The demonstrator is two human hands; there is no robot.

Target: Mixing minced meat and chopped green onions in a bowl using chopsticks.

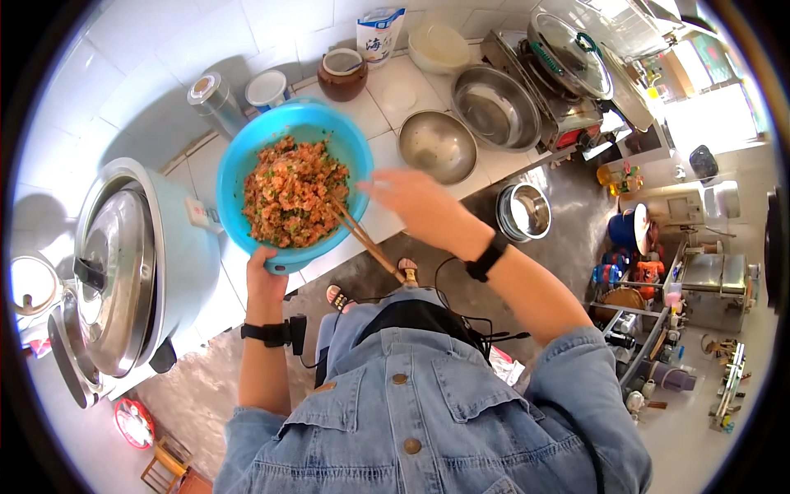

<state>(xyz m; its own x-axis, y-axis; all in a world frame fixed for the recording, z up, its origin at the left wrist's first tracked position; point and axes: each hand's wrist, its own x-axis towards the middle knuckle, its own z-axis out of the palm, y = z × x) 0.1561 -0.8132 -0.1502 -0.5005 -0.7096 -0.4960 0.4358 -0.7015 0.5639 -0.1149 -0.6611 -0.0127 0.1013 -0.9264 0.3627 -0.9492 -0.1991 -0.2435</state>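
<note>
A blue plastic basin (pixel 228 167) on the tiled counter holds a heap of minced meat mixture (pixel 293 191) flecked with green bits. My left hand (pixel 265 278) grips the basin's near rim, thumb on top. Long wooden chopsticks (pixel 370 247) stand in the mince and lean over the right side of the rim. My right hand (pixel 426 207), slightly blurred, is extended at the basin's right edge above the chopsticks, its fingers apart and holding nothing. Whether its fingertips touch the rim I cannot tell.
Right of the basin sit a metal bowl (pixel 437 148), a larger steel basin (pixel 497 108) and a gas stove (pixel 568 123). Behind are a brown clay jar (pixel 342 77), a white tub (pixel 267 89) and a metal canister (pixel 216 105). A large lidded cooker (pixel 185 265) stands left. Steel bowls (pixel 524 212) rest lower down.
</note>
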